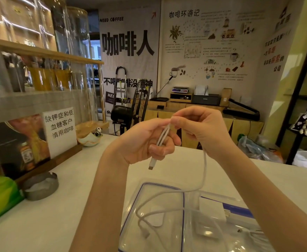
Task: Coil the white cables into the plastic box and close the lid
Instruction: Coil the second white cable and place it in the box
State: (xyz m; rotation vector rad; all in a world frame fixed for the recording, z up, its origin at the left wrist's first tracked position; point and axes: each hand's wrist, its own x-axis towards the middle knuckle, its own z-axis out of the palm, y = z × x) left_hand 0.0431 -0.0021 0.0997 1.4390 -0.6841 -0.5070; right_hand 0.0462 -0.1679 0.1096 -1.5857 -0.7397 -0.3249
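Head view, both hands raised over the desk [80, 206], coil just begun.

Our left hand [145, 140] curls its fingers round a doubled length of the white cable [204, 166]; two strands run side by side through the fist, and the connector end [151, 163] hangs out below it, pointing down and slightly left. Our right hand [198, 126] pinches the same cable at the top of the fold, fingertips touching those of the left hand.

From that pinch the free run drops nearly straight down under the right hand, then bends left and trails into the clear plastic box [172, 224], which sits directly beneath both hands at the near edge of the desk. Loose loops lie in or on the box; through the clear walls we cannot tell which. A second connector shows low in them. Whether box and lid are separate pieces here is unclear.

Relation that matters: the folded bundle's long axis is near vertical, slack hangs below and right of it. We judge the right hand is nearer the slack and best placed to draw up the next loop, left hand serving as anchor.

Risk: the trailing loops may snag on the box rim.
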